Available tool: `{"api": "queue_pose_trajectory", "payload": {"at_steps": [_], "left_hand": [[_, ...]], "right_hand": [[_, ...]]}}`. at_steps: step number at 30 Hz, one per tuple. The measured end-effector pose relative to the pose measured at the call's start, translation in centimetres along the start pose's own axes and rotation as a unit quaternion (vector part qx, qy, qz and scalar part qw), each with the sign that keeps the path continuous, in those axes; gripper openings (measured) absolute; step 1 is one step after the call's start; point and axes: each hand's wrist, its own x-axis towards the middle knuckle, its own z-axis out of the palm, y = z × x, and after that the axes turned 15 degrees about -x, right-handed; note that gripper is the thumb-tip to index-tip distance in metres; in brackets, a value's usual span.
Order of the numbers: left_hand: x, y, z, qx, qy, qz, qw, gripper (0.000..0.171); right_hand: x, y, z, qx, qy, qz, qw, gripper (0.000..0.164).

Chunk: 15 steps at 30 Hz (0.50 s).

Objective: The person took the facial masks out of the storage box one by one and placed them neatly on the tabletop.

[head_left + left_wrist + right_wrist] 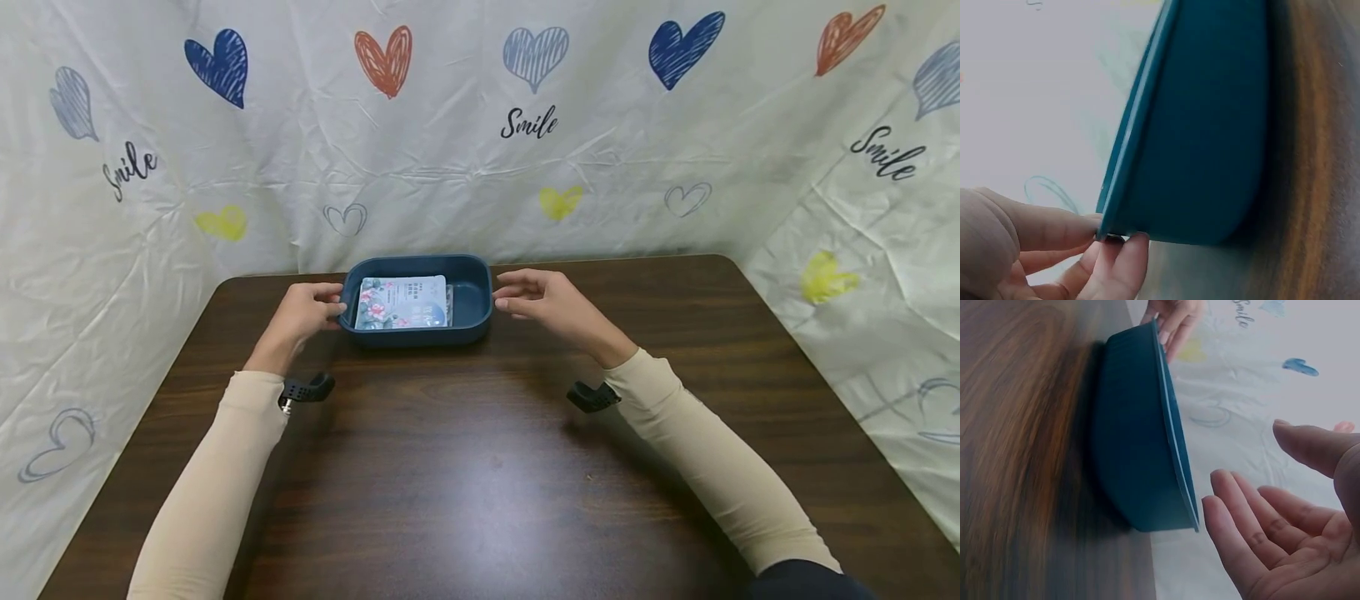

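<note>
A dark blue plastic bin [420, 337] with rounded corners is at the back of the table. Inside it lies a flat, pale blue packet [401, 302] printed with pink flowers, and a sliver of a clear wrapper shows at the packet's right edge. My left hand [303, 317] pinches the bin's left end, thumb on the rim and fingertips below it in the left wrist view. At the opposite end, my right hand [551, 308] has its fingers spread and relaxed, thumb apart from them. In the right wrist view its fingertips [1213, 509] are just off the rim.
The brown wooden table [480, 450] stretches from the bin toward the viewer. Behind it and along both sides hangs a white cloth [450, 150] printed with hearts and "Smile". Black straps [592, 397] are on both wrists.
</note>
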Motion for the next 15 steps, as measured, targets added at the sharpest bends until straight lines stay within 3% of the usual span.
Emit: {"api": "queue_pose_trajectory", "payload": {"at_steps": [15], "left_hand": [[0.3, 0.0, -0.9, -0.109, -0.012, -0.063, 0.992, 0.05]], "right_hand": [[3.1, -1.6, 1.3, 0.035, -0.016, 0.02, 0.999, 0.055]]}}
